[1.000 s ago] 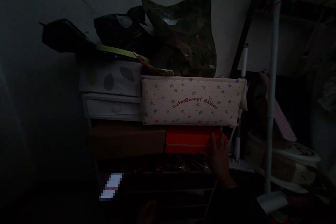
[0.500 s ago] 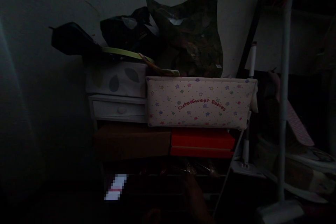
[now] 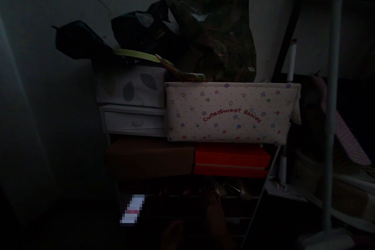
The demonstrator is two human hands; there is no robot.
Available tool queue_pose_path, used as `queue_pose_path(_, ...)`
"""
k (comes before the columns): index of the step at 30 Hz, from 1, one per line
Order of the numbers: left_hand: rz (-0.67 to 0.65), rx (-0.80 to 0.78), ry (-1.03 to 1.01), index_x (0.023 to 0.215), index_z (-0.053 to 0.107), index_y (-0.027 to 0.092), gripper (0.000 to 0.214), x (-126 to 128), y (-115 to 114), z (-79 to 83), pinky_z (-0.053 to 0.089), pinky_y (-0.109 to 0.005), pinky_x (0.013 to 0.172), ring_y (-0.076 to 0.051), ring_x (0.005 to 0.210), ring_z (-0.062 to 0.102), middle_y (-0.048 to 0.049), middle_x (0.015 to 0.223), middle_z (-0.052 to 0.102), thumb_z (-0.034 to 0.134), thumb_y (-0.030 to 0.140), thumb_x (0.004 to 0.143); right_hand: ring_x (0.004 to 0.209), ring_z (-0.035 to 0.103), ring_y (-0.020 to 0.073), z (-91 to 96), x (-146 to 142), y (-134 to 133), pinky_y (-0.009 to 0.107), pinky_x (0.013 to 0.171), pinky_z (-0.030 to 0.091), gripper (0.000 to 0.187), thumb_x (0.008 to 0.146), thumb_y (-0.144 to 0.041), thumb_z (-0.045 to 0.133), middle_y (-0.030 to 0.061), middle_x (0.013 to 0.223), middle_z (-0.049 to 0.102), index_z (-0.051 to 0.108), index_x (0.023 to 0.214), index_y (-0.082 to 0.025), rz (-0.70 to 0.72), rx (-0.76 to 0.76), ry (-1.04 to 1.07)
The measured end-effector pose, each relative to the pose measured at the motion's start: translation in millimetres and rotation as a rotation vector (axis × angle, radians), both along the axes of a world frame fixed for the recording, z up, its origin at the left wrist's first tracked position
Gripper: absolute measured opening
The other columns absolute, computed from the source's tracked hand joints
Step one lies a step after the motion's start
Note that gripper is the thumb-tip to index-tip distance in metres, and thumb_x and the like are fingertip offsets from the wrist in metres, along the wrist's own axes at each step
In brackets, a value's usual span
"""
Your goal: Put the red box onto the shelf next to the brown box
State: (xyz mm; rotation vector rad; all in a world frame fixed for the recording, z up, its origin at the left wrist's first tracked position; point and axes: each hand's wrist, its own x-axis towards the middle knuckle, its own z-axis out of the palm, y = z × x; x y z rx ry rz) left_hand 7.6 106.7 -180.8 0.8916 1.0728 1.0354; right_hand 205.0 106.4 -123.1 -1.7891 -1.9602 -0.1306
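In deep shadow at the bottom of the head view, my right hand (image 3: 215, 209) reaches into the rack's shelf below the orange-red box. Its fingers look stretched forward, next to a glittery shoe (image 3: 220, 188); whether they touch it is too dark to tell. A second glittery shoe (image 3: 243, 191) sits to the right of the first. Lower and to the left is my left hand (image 3: 175, 229), its fingers lost in the dark. Dim reddish shoe-like shapes (image 3: 185, 192) lie on the same shelf, left of my right hand.
Above the shelf are a brown box (image 3: 150, 158), an orange-red box (image 3: 231, 160), a small white drawer (image 3: 136, 122) and a star-patterned fabric bin (image 3: 228, 115). Dark bags (image 3: 216, 35) are piled on top. A pale pole (image 3: 331, 125) and a flat mop (image 3: 283, 187) stand at right.
The view has shifted slightly, so the rack's right side and the pole appear farther right. My left hand has risen a little; my right hand stays by the glittery shoes.
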Motion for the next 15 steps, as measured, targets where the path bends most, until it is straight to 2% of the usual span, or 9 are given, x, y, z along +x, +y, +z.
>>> queue_pose_path(3, 0.042, -0.025, -0.001, 0.102, 0.064, 0.013, 0.072, 1.7, 16.3, 12.0, 0.054, -0.038, 0.081, -0.031, 0.099, 0.065, -0.0185, 0.110, 0.067, 0.079, 0.055, 0.046, 0.129, 0.046, 0.0244, -2.7, -7.6, 10.0, 0.044, 0.106, 0.040, 0.056, 0.080, -0.004, 0.040, 0.0099, 0.139, 0.051, 0.050, 0.133, -0.018, 0.036, 0.064, 0.042)
queue_pose_path(5, 0.075, -0.020, 0.026, 0.107, 0.060, 0.010, 0.069, 6.5, 29.3, 17.0, 0.054, -0.039, 0.082, -0.032, 0.101, 0.065, -0.0217, 0.115, 0.064, 0.078, 0.046, 0.050, 0.128, 0.048, 0.0223, -3.6, -17.1, 18.7, 0.040, 0.105, 0.042, 0.057, 0.081, -0.003, 0.039, 0.0098, 0.139, 0.051, 0.049, 0.135, -0.018, 0.080, 0.087, 0.065)
queue_pose_path(8, 0.095, 0.001, 0.047, 0.107, 0.058, 0.011, 0.054, 16.8, 46.8, 20.1, 0.051, -0.039, 0.091, -0.031, 0.113, 0.060, -0.0231, 0.128, 0.058, 0.073, 0.033, 0.059, 0.130, 0.045, 0.0235, -3.1, -33.9, 31.2, 0.042, 0.107, 0.040, 0.066, 0.078, -0.001, 0.043, 0.0091, 0.142, 0.048, 0.039, 0.141, -0.021, 0.080, 0.121, 0.097)
queue_pose_path(11, 0.099, 0.057, 0.065, 0.105, 0.061, 0.013, 0.043, 26.2, 57.7, 21.7, 0.048, -0.038, 0.097, -0.029, 0.117, 0.058, -0.0198, 0.130, 0.059, 0.069, 0.027, 0.065, 0.131, 0.043, 0.0254, -1.3, -46.8, 40.9, 0.047, 0.109, 0.036, 0.075, 0.076, 0.001, 0.043, 0.0093, 0.143, 0.047, 0.028, 0.145, -0.024, 0.059, 0.138, 0.122)
queue_pose_path(15, 0.093, 0.160, 0.111, 0.105, 0.065, 0.012, 0.038, 33.1, 60.8, 30.5, 0.042, -0.036, 0.104, -0.026, 0.119, 0.057, -0.0172, 0.127, 0.062, 0.063, 0.025, 0.070, 0.127, 0.048, 0.0252, 1.5, -53.2, 47.5, 0.044, 0.106, 0.039, 0.076, 0.075, 0.003, 0.041, 0.0093, 0.140, 0.051, 0.032, 0.144, -0.027, 0.059, 0.062, 0.189)
